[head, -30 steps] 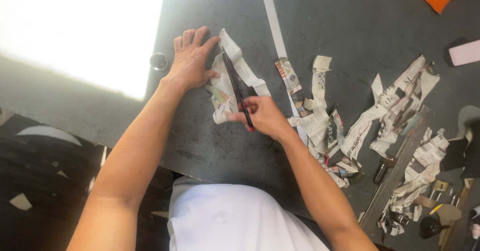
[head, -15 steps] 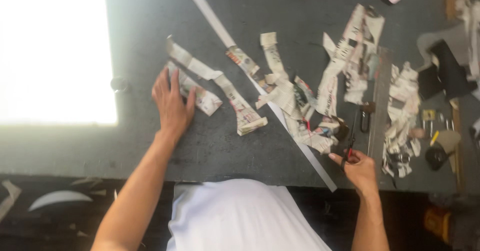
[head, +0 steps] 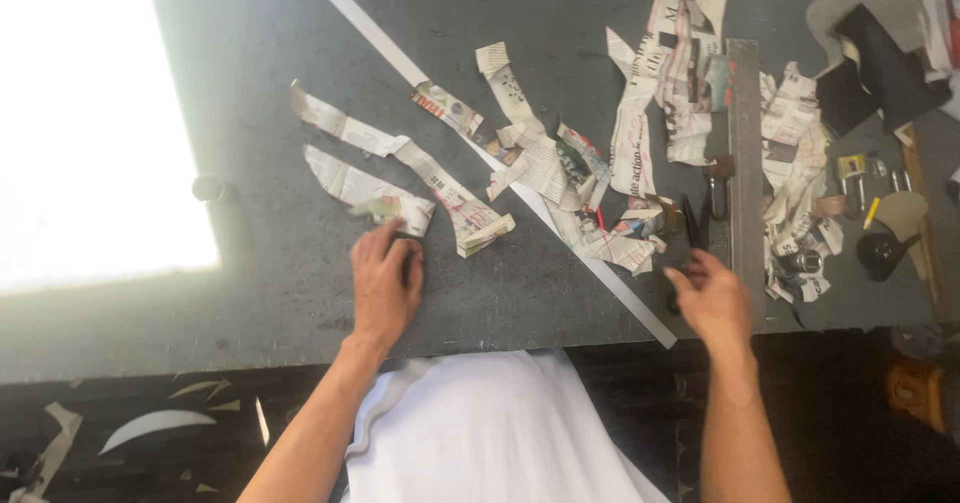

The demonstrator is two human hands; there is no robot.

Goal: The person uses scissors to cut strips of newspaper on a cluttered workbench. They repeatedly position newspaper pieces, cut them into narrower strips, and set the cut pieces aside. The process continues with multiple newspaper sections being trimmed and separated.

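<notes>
Fingers [head: 385, 248] of the left hand [head: 385, 288] are lying nearly together and flat on the table [head: 250, 293], their tips touching the near end of a newspaper strip [head: 365, 191] and holding nothing. Just right of those fingertips a second, longer strip [head: 425, 168] is running at a slant, ending in a folded tip close beside them. Fingers [head: 690, 278] of the right hand [head: 715, 303] are curling loosely, slightly spread, and gripping nothing; they are hovering just below dark scissors [head: 692, 225], which are lying on the table right above the fingertips, apart from them as far as I can tell. Left of these fingers a thin white bar [head: 500, 168] is crossing the table diagonally, with a heap of cut paper [head: 570, 178] lying over it. Just right of the fingers a metal ruler [head: 745, 163] is lying lengthwise away from the person, with more scraps [head: 795, 163] beyond it. Far left of the left fingers a glaring white sheet [head: 90, 123] is covering the table.
</notes>
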